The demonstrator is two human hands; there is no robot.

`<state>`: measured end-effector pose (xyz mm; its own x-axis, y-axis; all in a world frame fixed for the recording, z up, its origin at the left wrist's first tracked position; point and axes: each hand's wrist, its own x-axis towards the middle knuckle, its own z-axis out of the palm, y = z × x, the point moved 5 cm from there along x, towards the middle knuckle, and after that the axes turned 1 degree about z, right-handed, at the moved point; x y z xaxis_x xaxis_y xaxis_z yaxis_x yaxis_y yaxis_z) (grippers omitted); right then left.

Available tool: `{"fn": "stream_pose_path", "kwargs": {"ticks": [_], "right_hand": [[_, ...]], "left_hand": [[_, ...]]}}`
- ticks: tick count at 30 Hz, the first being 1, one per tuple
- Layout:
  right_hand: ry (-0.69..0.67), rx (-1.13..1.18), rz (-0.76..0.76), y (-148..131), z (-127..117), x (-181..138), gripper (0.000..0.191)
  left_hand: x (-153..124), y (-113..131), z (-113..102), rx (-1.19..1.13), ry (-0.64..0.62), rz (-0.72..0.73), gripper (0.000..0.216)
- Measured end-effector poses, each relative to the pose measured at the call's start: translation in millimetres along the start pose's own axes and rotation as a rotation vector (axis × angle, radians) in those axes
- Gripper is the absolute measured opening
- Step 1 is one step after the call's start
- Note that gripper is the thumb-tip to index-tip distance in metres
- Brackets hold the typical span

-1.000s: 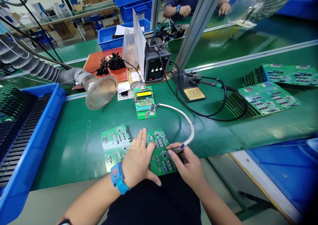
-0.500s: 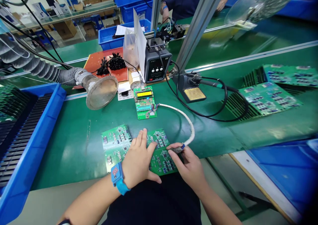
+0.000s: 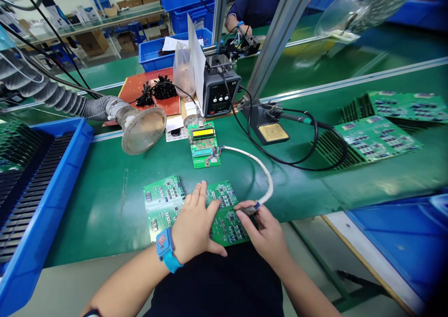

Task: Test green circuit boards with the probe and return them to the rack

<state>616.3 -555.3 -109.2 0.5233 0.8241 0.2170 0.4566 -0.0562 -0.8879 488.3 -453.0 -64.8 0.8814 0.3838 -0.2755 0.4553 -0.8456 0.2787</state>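
Note:
My left hand [image 3: 196, 223] lies with fingers outstretched across a green circuit board panel [image 3: 229, 228], covering much of its left part. In my right hand [image 3: 268, 233] is a small grey connector [image 3: 249, 210], pinched between thumb and fingers at the panel's right edge; whether its tip touches the board is hard to see. A white wrapped cable [image 3: 268, 172] runs from the connector to a green programmer board [image 3: 205, 160] with a lit yellow display [image 3: 203, 133]. Left of my left hand lies another circuit board panel [image 3: 163, 195], partly under the hand.
Left stands a blue slotted tray [image 3: 79, 153] holding boards. A fume extraction hose [image 3: 143, 130] hangs above the bench. Behind are a soldering station [image 3: 222, 90] and an iron stand [image 3: 271, 132]. Stacked boards [image 3: 381, 139] sit right. Across the bench a person [image 3: 255, 4] works.
My hands, the connector and the panels look the same. Across the bench, the other person's arm has shifted, with a hand now nearer the black equipment.

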Motion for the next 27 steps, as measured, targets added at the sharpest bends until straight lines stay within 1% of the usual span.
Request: {"fn": "stream_pose_path", "kwargs": {"ticks": [2, 4, 6, 8, 10, 13, 16, 18, 19, 21, 23, 24, 25, 27], "right_hand": [[-0.008, 0.035, 0.023, 0.8, 0.1, -0.4, 0.008], [0.034, 0.118, 0.040, -1.1, -2.6, 2.0, 0.009], [0.138, 0.215, 0.063, -4.2, -8.1, 8.7, 0.011], [0.241, 0.278, 0.090, -6.1, -12.0, 19.5, 0.015], [0.255, 0.302, 0.111, -5.2, -9.1, 33.1, 0.021], [0.176, 0.290, 0.134, 3.4, 3.7, 50.9, 0.025], [0.141, 0.226, 0.142, 14.7, 14.4, 58.2, 0.027], [0.138, 0.188, 0.140, 19.3, 18.3, 58.5, 0.028], [0.136, 0.178, 0.138, 20.3, 19.4, 58.0, 0.028], [0.128, 0.170, 0.131, 20.3, 20.4, 57.0, 0.028], [0.113, 0.148, 0.121, 18.6, 20.7, 56.7, 0.027], [0.107, 0.132, 0.114, 17.4, 20.7, 56.7, 0.027], [0.103, 0.116, 0.105, 16.3, 20.7, 56.8, 0.027], [0.099, 0.095, 0.084, 14.8, 21.0, 56.9, 0.026]], "left_hand": [[0.3, 1.6, -0.9, 0.005, 0.025, 0.007, 0.112], [-1.6, 4.3, -4.0, 0.014, 0.056, 0.018, 0.113], [-7.7, 5.3, -10.7, 0.021, 0.084, 0.026, 0.114], [-18.8, 0.4, -21.6, 0.030, 0.111, 0.017, 0.115], [-33.4, -13.5, -35.0, 0.050, 0.147, -0.016, 0.115], [-56.0, -48.3, -50.1, 0.098, 0.179, -0.083, 0.111], [-72.4, -83.9, -48.8, 0.120, 0.116, -0.151, 0.108], [-77.6, -94.6, -43.8, 0.117, 0.091, -0.162, 0.109], [-77.8, -93.7, -42.0, 0.115, 0.106, -0.151, 0.111], [-72.8, -79.8, -40.7, 0.121, 0.187, -0.111, 0.112], [-60.5, -53.4, -38.4, 0.135, 0.266, -0.043, 0.105], [-51.9, -37.7, -35.0, 0.139, 0.273, 0.007, 0.099], [-42.3, -21.7, -29.1, 0.135, 0.241, 0.076, 0.096], [-23.3, 3.5, -14.8, 0.121, 0.148, 0.166, 0.103]]}}
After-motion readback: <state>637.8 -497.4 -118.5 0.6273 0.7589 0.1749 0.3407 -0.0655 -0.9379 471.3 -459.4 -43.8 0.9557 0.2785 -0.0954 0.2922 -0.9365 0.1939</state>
